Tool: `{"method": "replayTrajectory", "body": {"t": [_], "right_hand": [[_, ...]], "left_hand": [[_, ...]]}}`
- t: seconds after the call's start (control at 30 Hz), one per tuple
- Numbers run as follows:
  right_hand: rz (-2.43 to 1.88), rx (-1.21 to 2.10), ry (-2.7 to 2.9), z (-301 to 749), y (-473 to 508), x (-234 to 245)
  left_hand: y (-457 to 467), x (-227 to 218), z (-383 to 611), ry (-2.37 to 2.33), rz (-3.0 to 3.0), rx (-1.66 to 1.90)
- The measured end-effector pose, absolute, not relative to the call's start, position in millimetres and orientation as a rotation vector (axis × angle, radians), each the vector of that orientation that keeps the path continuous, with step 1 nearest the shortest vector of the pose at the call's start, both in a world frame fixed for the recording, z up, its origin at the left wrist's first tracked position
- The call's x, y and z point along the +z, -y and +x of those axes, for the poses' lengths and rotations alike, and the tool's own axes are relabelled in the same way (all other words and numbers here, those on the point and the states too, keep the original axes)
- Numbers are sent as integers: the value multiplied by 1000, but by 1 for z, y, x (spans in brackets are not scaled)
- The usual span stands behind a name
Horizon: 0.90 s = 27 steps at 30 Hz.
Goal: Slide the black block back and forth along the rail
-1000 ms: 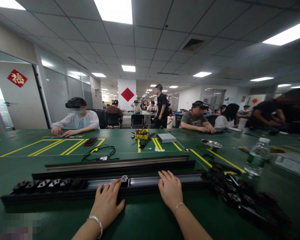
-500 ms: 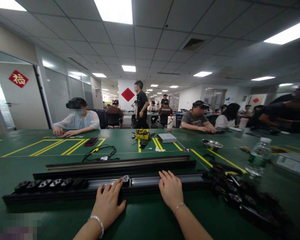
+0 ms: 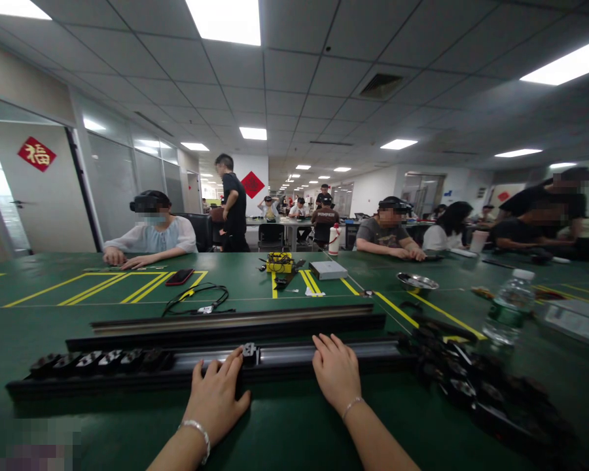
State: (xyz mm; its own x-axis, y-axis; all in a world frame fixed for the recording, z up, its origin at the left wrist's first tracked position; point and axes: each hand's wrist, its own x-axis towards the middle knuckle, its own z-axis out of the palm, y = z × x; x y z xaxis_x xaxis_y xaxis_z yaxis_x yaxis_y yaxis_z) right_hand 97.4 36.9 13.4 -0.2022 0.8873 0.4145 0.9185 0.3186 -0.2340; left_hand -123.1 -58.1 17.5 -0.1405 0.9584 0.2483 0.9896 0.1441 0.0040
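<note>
We would do well to press lightly, with the small block [image 3: 249, 354] square on the front rail [image 3: 285, 357], near its middle; our left hand [image 3: 216, 392] is spread, forefinger at the block, contact unclear; our right hand [image 3: 337, 369], fingers extended, lies over the rail's right half, clamping nothing visible.

Left silvery bracelet [image 3: 201, 430], thinner right bracelet [image 3: 352, 405]

Left hand [image 3: 218, 399] palm down, thumb [image 3: 244, 400] splayed, right hand [image 3: 337, 374] palm down, forearms [image 3: 379, 433] angled inward
</note>
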Motion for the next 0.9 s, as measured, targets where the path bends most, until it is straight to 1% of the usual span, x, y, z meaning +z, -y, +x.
{"method": "replayTrajectory", "body": {"t": [0.5, 0.9], "right_hand": [[-1576, -90, 2113, 98, -38, 11], [-1571, -99, 2112, 98, -38, 12]], "left_hand": [[57, 15, -122, 2185, -1892, -227], [60, 26, -112, 2259, -1861, -155]]}}
